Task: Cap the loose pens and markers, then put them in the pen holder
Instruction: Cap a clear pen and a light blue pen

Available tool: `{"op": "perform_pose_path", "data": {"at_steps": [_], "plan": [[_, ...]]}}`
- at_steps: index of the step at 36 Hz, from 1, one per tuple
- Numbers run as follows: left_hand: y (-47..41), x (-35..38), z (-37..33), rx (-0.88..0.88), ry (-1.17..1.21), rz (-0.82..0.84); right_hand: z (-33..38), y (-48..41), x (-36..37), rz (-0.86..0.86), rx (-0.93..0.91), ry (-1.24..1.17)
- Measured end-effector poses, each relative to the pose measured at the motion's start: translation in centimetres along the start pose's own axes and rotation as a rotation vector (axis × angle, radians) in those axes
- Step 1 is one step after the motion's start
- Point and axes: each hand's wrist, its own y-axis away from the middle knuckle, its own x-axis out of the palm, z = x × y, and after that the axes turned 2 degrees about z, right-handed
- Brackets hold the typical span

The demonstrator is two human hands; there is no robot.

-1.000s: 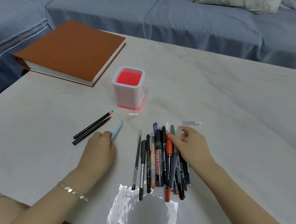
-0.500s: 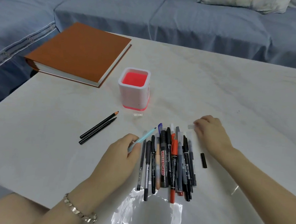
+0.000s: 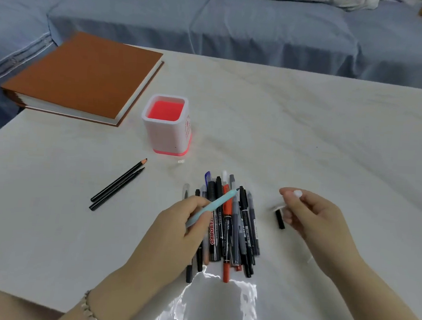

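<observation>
My left hand (image 3: 176,232) grips a light-blue pen (image 3: 217,204) above the pile, with its bare tip pointing up and to the right. My right hand (image 3: 310,215) is raised to the right of the pile and pinches a small clear cap (image 3: 278,208) in its fingertips. Several pens and markers (image 3: 235,225) lie side by side on the white table (image 3: 305,141). A black cap (image 3: 280,219) lies just right of them, under my right fingers. The white pen holder (image 3: 166,132) with a red inside stands upright behind the pile with nothing in it.
Two black pencils (image 3: 118,184) lie left of the pile. A tiny clear piece (image 3: 181,161) sits in front of the holder. A thick brown book (image 3: 86,75) lies at the table's far left corner. A blue sofa (image 3: 238,25) runs behind the table.
My left hand has picked up the light-blue pen and carried it right, over the pile. My right hand left the pile, took the clear cap from the table and lifted it.
</observation>
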Motion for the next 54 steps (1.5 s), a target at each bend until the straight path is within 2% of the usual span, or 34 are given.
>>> {"op": "perform_pose_path", "data": {"at_steps": [17,27,35,42,50,54], "plan": [[1.2,0.7,-1.3,0.106,-0.077,0.064,2.1,3.3,1.2,0.017,-0.003,-0.360],[1.4,0.6,-1.5,0.166,-0.095,0.087,2.3,3.8,1.8,0.091,0.053,-0.321],[1.8,0.8,-2.0,0.179,-0.037,0.029,2.0,4.3,2.5,0.196,0.053,-0.269],[2.0,0.5,-2.5,0.030,0.121,-0.046,2.2,4.2,3.4,0.236,-0.066,-0.256],[1.5,-0.5,-2.8,-0.234,0.565,0.021,3.2,3.7,4.6,0.337,-0.179,-0.165],[0.8,-0.2,-2.3,-0.262,0.548,0.045,2.9,2.8,5.7,0.321,-0.146,-0.095]]}}
